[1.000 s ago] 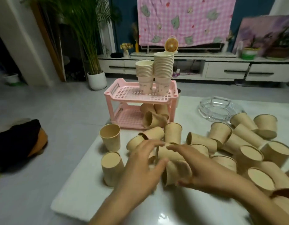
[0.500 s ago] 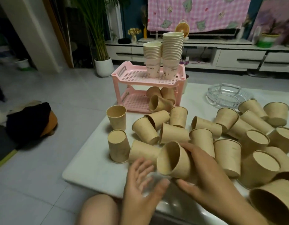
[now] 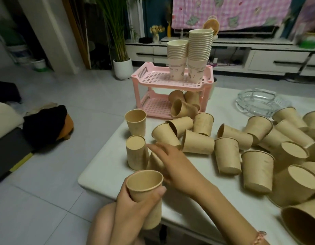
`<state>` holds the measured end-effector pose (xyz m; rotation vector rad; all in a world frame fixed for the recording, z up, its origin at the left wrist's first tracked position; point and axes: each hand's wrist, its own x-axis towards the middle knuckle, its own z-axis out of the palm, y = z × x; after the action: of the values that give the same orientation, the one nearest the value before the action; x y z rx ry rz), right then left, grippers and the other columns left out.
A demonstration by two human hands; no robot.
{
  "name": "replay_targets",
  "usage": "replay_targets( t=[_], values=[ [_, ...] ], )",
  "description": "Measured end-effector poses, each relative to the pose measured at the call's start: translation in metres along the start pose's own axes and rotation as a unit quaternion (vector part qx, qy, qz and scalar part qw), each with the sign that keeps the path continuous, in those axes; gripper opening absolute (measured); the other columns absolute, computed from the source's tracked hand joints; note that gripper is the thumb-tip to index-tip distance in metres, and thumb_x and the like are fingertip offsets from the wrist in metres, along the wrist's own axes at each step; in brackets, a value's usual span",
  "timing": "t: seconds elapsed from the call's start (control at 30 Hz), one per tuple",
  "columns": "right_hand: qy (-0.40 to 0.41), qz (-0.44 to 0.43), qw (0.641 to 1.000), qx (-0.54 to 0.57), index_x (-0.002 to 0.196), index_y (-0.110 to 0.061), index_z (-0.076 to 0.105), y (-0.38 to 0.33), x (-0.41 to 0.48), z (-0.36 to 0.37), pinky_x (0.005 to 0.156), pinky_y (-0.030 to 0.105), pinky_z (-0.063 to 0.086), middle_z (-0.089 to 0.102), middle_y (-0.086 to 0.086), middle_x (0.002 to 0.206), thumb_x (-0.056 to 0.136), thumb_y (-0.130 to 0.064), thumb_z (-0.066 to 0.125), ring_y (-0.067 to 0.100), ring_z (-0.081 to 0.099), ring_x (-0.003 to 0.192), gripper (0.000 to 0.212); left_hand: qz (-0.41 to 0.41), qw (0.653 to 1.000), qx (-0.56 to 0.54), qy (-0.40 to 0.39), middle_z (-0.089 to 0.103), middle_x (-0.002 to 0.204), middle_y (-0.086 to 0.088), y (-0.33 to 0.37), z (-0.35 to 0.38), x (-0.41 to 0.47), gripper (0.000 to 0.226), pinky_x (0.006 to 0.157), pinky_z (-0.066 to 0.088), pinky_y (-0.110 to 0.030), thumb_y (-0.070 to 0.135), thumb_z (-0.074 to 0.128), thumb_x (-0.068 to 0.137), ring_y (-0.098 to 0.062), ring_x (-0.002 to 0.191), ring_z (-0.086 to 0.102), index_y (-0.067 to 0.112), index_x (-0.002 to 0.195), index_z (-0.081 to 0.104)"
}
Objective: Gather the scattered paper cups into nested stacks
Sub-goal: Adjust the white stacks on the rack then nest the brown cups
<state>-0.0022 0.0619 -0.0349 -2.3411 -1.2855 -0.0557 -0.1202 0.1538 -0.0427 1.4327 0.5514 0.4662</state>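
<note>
Paper cups of brown card lie scattered over the white table (image 3: 107,167), and one of them, the held cup (image 3: 145,190), stands upright in my left hand (image 3: 133,209), mouth up, just off the near edge of the table. My fingers and thumb are wrapped round its wall, closed firmly on it. My right hand (image 3: 172,165) reaches across above it, palm down, fingers loosely spread, lying on a tipped cup (image 3: 154,161) that rests on its side; I cannot tell whether the fingers have actually gripped it. A pink bead bracelet (image 3: 257,238) sits on that wrist.

Just left of the tipped cup an upturned cup (image 3: 135,152) stands on its rim, and beyond it an upright cup (image 3: 135,122) stands mouth up near the table's far left corner. To the right the remaining brown cups (image 3: 259,147) crowd together, some on their sides, some inverted, many touching.

Farther back a pink rack (image 3: 153,78) stands on the table. Its top shelf carries two nested stacks of white cups (image 3: 199,53), the right one taller; its lower shelf holds a few brown cups lying down (image 3: 185,105). A glass ashtray (image 3: 259,101) sits to the right of the rack.
</note>
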Motion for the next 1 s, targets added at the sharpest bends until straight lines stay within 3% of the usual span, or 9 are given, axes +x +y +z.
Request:
replay_targets(
  t=[0.1,0.27,0.4,0.5,0.6,0.73,0.8,0.9,1.0],
  values=[
    [-0.022,0.004,0.998,-0.061,0.146,-0.032,0.012,0.003,0.011,0.007,0.105,0.04,0.035,0.029,0.013,0.148,0.087,-0.012,0.052,0.028,0.03,0.135,0.073,-0.014,0.999,0.033,-0.019,0.067,0.085,0.006,0.003,-0.003,0.003,0.043,0.056,0.046,-0.003,-0.002,0.08,0.061,0.011,0.063,0.061,0.02,0.091,0.059],
    [-0.022,-0.015,0.994,-0.109,0.136,-0.026,0.029,0.01,0.004,0.015,0.086,0.039,0.039,0.046,0.013,0.125,0.084,-0.025,0.053,0.033,0.046,0.111,0.057,-0.012,0.998,0.049,-0.023,0.064,0.09,0.007,0.005,-0.004,0.008,0.043,0.057,0.047,-0.008,0.0,0.079,0.063,0.002,0.074,0.06,0.026,0.088,0.055],
    [0.042,0.073,0.995,0.042,0.119,-0.022,0.035,0.013,-0.018,-0.004,0.079,0.035,0.043,0.045,0.005,0.117,0.075,-0.038,0.064,0.025,0.052,0.1,0.056,-0.007,0.999,0.032,-0.044,0.065,0.089,0.004,0.006,-0.005,0.008,0.046,0.057,0.047,-0.004,0.014,0.086,0.055,0.008,0.063,0.061,0.02,0.092,0.058],
    [0.204,0.171,0.904,0.334,0.098,-0.026,0.038,0.005,-0.028,-0.03,0.079,0.026,0.049,0.05,-0.005,0.112,0.061,-0.043,0.072,0.01,0.057,0.095,0.054,0.016,0.995,0.063,-0.073,0.066,0.094,0.004,0.002,-0.003,0.008,0.059,0.061,0.045,-0.002,0.017,0.088,0.05,0.013,0.069,0.06,0.02,0.1,0.057],
    [0.297,0.147,0.785,0.524,0.088,-0.025,0.042,-0.01,-0.031,-0.038,0.065,0.014,0.05,0.058,-0.009,0.102,0.06,-0.025,0.075,-0.006,0.062,0.08,0.044,0.055,0.989,0.091,-0.098,0.065,0.097,0.011,-0.004,0.003,0.005,0.071,0.066,0.043,-0.001,0.027,0.084,0.038,0.012,0.081,0.059,0.024,0.102,0.055],
    [0.241,0.13,0.812,0.516,0.097,-0.034,0.046,-0.035,-0.033,-0.023,0.069,0.015,0.05,0.059,-0.026,0.093,0.061,-0.027,0.075,-0.005,0.061,0.084,0.046,0.064,0.989,0.107,-0.073,0.068,0.087,0.02,-0.005,0.008,0.004,0.071,0.064,0.047,-0.008,0.042,0.076,0.032,0.006,0.082,0.062,0.032,0.099,0.055],
    [0.186,0.131,0.851,0.473,0.096,-0.044,0.049,-0.045,-0.038,-0.012,0.081,0.017,0.048,0.053,-0.03,0.106,0.063,-0.041,0.072,-0.005,0.056,0.103,0.041,0.072,0.988,0.121,-0.067,0.066,0.086,0.029,-0.007,0.01,0.005,0.064,0.06,0.047,-0.008,0.034,0.076,0.038,0.008,0.078,0.062,0.034,0.098,0.054],
    [0.169,0.123,0.914,0.349,0.106,-0.05,0.046,-0.05,-0.044,-0.006,0.098,0.001,0.025,0.024,-0.03,0.14,0.066,-0.068,0.054,-0.013,0.023,0.132,0.045,0.069,0.992,0.094,-0.047,0.068,0.094,0.018,-0.007,0.009,0.003,0.076,0.072,0.052,-0.017,0.036,0.074,0.039,0.004,0.087,0.064,0.037,0.111,0.051],
    [0.158,0.043,0.963,0.216,0.121,-0.047,0.04,-0.053,-0.043,-0.002,0.106,0.015,0.029,0.024,-0.025,0.146,0.082,-0.068,0.033,-0.01,0.021,0.134,0.045,0.074,0.991,0.08,-0.072,0.06,0.109,0.019,-0.003,0.004,0.004,0.071,0.081,0.051,-0.015,0.032,0.069,0.057,0.008,0.097,0.06,0.048,0.12,0.042]
  ],
)
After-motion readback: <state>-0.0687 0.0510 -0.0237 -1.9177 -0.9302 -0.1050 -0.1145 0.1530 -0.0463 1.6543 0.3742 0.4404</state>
